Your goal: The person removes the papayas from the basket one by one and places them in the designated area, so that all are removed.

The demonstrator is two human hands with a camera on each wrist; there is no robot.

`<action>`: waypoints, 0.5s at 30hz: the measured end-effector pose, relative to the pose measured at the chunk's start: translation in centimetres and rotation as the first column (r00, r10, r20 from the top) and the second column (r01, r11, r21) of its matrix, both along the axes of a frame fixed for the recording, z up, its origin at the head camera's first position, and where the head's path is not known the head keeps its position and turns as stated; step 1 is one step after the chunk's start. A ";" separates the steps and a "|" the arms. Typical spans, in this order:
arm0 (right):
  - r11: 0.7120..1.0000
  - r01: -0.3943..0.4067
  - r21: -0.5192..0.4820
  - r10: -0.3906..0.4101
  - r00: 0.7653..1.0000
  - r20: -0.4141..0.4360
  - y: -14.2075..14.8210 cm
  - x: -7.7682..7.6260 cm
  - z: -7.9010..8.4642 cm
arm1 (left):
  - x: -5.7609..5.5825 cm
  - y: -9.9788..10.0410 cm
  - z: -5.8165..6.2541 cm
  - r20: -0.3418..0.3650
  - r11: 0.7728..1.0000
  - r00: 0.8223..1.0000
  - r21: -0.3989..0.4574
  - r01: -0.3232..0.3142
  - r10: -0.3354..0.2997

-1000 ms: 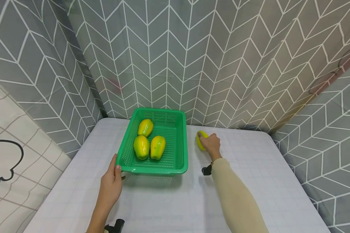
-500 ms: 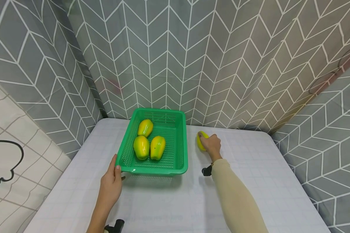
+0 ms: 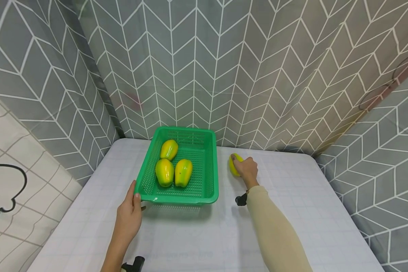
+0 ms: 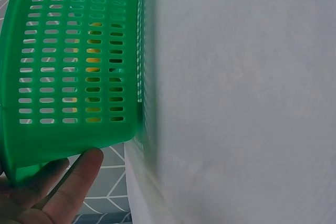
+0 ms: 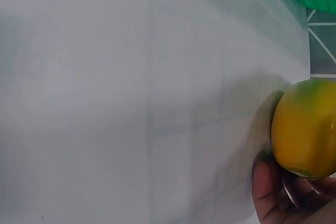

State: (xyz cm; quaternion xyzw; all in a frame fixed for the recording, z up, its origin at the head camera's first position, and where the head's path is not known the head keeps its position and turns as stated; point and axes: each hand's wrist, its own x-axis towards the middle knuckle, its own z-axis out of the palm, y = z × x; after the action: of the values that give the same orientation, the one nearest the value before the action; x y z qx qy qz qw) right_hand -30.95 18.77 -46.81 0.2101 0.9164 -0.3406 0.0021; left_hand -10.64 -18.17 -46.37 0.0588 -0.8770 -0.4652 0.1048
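Observation:
A green plastic basket (image 3: 212, 170) with slotted walls holds several glossy yellow-green papayas (image 3: 165, 172). At its near left corner my left hand (image 3: 130, 217) grips the rim, thumb on the near side and fingers along the outer left wall. In the left wrist view the fingers (image 4: 79, 184) press against the basket wall (image 4: 79, 135). To the right of the basket, my right hand (image 3: 246, 169) holds another papaya (image 3: 234, 172) at the table's surface. The right wrist view has this papaya (image 5: 304, 129) at its right edge, with curled fingers (image 5: 265, 182) beneath it.
A white cloth covers the table (image 3: 197, 241). Grey curtain (image 3: 204, 68) with white zigzag lines hangs right behind the table's far edge and along the sides. Black wrist cameras (image 3: 240, 199) sit on both wrists.

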 end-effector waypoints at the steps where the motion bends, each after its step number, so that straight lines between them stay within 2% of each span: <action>1: 1.000 0.003 -0.003 -0.003 1.000 0.002 0.1 0.0 0.0 | 0.0 0.0 0.0 -0.002 1.000 1.000 -0.001 0.000 0.000; 7: 1.000 0.023 -0.017 -0.023 1.000 -0.004 0.5 -0.1 0.0 | 0.0 0.1 0.0 -0.015 1.000 1.000 -0.005 0.002 -0.002; 15: 1.000 0.008 -0.024 -0.008 1.000 0.017 1.2 -0.2 0.1 | -0.1 0.0 -0.2 -0.023 1.000 1.000 -0.009 -0.014 0.013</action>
State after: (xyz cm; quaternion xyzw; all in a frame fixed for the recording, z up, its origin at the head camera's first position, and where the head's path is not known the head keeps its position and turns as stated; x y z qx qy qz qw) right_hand -31.11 19.93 -46.68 0.2166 0.9114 -0.3498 0.0110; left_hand -10.73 -18.16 -46.52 0.0590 -0.8774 -0.4612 0.1182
